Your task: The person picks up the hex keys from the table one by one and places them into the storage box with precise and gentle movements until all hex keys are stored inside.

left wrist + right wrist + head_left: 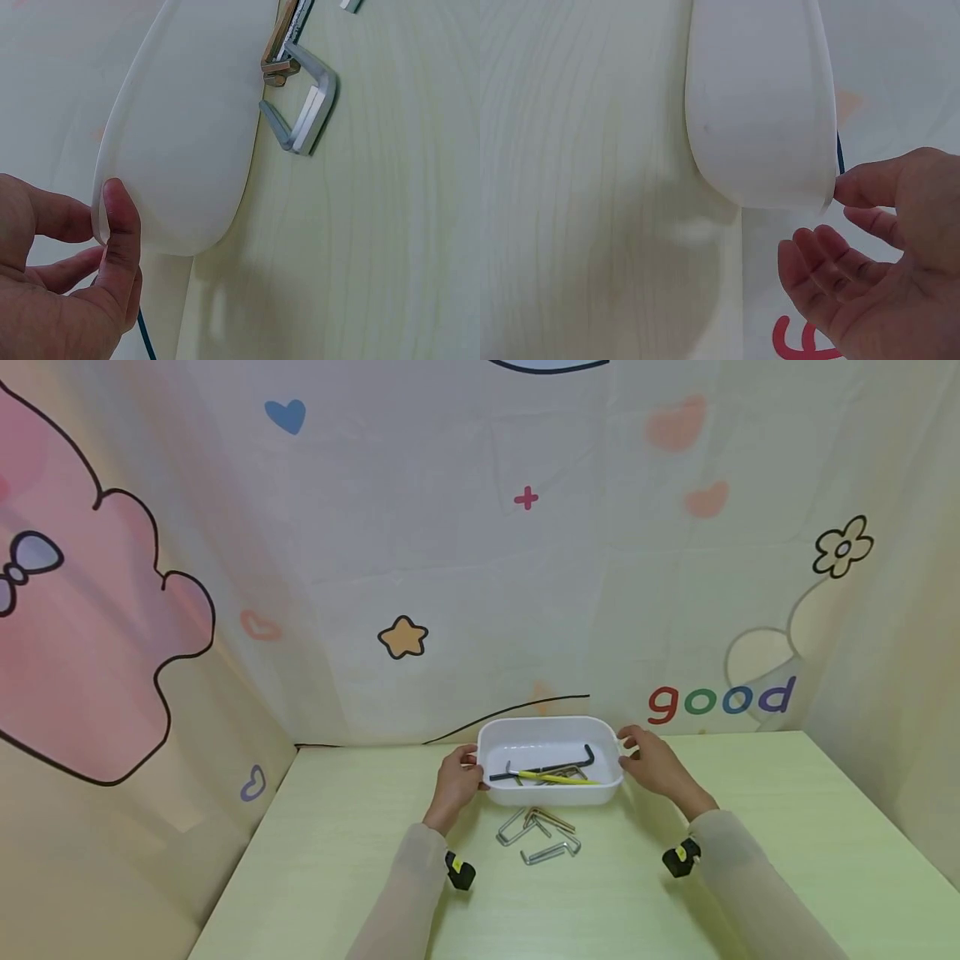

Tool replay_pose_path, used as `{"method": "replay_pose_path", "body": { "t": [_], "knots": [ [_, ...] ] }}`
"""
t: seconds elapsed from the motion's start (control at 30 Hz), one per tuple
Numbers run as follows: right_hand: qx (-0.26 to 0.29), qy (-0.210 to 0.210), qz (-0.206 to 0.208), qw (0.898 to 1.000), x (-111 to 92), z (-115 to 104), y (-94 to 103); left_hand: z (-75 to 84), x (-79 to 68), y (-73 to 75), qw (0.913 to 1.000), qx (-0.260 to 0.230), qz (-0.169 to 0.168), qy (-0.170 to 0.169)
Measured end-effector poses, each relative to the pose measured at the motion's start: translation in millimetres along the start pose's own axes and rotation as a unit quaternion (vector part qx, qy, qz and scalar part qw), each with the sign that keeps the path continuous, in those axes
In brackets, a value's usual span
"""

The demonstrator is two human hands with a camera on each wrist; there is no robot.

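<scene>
A white plastic basin point(525, 794) stands at the back of the table, between both hands. My left hand point(457, 783) pinches its left end, thumb in front and fingers behind the rim, as the left wrist view shows. At the other end my right hand point(654, 765) touches the rim corner with one digit, its other fingers point(806, 281) spread below and apart from it. Inside the basin lie a long black hex key point(573, 765), a yellow-handled tool point(558, 778) and several bent metal pieces. Several silver and brass-coloured hex keys point(546, 853) lie on the table in front.
The pale green wood-grain table point(337, 877) meets a printed cloth backdrop point(450, 552) just behind the basin. Cloth also hangs at the left and right sides. Black wrist cameras point(460, 871) sit on both sleeves.
</scene>
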State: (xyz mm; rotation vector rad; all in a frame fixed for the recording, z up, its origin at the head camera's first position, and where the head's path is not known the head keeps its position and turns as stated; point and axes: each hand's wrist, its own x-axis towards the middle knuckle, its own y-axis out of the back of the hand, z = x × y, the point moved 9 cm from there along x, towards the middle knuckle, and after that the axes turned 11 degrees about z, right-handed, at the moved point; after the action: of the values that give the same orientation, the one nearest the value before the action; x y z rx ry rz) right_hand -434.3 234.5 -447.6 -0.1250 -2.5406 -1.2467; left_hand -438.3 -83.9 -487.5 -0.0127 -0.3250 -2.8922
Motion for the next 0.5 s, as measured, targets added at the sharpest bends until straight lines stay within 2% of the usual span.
{"method": "replay_pose_path", "body": {
  "t": [0.13,0.3,0.5],
  "knots": [
    [0.047,-0.051,-0.022,0.997,-0.5,9.4,-3.8,0.7,0.5,0.0,1.0,0.003,0.0,0.0],
    [0.092,-0.105,-0.042,0.989,-0.1,15.6,-10.4,-1.0,2.2,0.1,1.0,0.005,0.0,0.001],
    [0.126,-0.143,-0.054,0.98,3.0,18.9,-17.8,-0.5,1.2,0.5,1.0,0.007,0.0,-0.001]
  ]
}}
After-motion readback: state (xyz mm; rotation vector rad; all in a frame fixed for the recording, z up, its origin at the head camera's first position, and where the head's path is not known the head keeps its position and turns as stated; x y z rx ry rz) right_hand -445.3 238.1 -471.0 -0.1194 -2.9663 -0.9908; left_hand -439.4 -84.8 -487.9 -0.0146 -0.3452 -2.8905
